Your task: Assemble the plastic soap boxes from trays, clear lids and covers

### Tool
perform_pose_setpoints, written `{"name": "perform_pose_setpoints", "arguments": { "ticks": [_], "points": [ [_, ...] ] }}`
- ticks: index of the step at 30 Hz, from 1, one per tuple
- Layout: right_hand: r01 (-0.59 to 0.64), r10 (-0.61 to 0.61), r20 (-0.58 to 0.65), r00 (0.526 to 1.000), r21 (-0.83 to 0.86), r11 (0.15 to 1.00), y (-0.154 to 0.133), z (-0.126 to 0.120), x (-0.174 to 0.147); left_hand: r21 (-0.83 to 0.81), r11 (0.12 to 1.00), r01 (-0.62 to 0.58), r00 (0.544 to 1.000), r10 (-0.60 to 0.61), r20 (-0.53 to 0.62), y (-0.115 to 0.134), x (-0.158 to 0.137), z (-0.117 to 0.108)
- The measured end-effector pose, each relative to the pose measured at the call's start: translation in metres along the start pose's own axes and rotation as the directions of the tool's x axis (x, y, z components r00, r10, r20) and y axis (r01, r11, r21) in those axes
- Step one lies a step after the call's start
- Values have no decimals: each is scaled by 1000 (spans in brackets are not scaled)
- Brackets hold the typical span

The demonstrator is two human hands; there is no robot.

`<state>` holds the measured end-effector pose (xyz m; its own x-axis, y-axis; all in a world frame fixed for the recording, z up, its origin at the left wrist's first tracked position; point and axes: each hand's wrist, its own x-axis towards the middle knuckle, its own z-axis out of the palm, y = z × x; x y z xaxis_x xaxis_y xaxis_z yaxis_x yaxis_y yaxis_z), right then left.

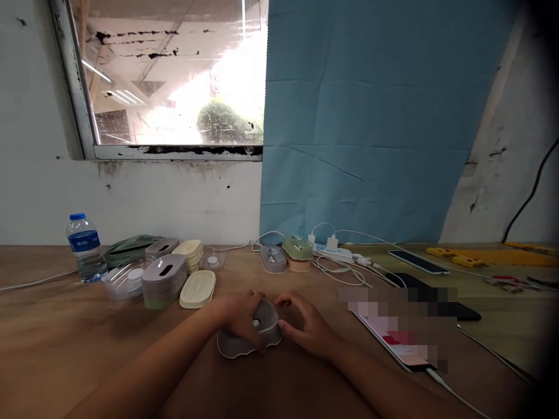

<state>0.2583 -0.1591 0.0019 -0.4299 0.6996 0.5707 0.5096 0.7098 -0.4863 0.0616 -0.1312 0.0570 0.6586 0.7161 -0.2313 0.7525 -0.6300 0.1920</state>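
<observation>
Behind the box point(269, 318): 1 bottle point(85, 247), left, and 1 power strip point(329, 252), right. Right of the box: 1 device point(404, 343).

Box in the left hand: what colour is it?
The box is grey, as the head view shows.

Box point(233, 345) under my L hand point(244, 317): grey w/ whitish edge. From it, approx 10 o'clk: plain cream lid point(198, 289), mauve-grey stack point(163, 282) w/ green bottom layer, bottle point(85, 247) w/ blue cap, blue label, white print. Approx 1 o'clk: green tub point(297, 249) over peach base point(299, 266); plain blue cloth point(371, 128) behind. Approx 3 o'clk: phone point(404, 348), pinkish screen w/ red patch, partly pixelated.
</observation>
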Motion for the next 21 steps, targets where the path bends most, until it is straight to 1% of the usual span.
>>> {"name": "perform_pose_setpoints", "arguments": {
  "ticks": [3, 5, 10, 13, 17, 21],
  "points": [
    [-38, 34, 49, 998, 99, 994, 3, 2, -2, -84, 996, -15, 1000, 15, 4, -3, -1, -3],
    [-76, 57, 104, 993, 185, 980, 4, 4, -4, -138, 990, -33, 999, 37, 24, -2, -2, -6],
    [-204, 106, 258, 960, 391, 898, 4, 6, -5, -194, 980, -52, 998, 60, 35, 2, -5, -12],
    [-261, 124, 321, 939, 429, 865, 3, 5, -4, -212, 976, -58, 997, 67, 34, 0, -4, -12],
    [-284, 142, 328, 934, 440, 852, 5, 5, -4, -276, 957, -90, 994, 104, 37, -3, -2, -11],
    [-289, 136, 320, 937, 498, 818, 9, 7, -4, -314, 942, -116, 991, 132, 30, -3, -3, -12]
  ]
}}
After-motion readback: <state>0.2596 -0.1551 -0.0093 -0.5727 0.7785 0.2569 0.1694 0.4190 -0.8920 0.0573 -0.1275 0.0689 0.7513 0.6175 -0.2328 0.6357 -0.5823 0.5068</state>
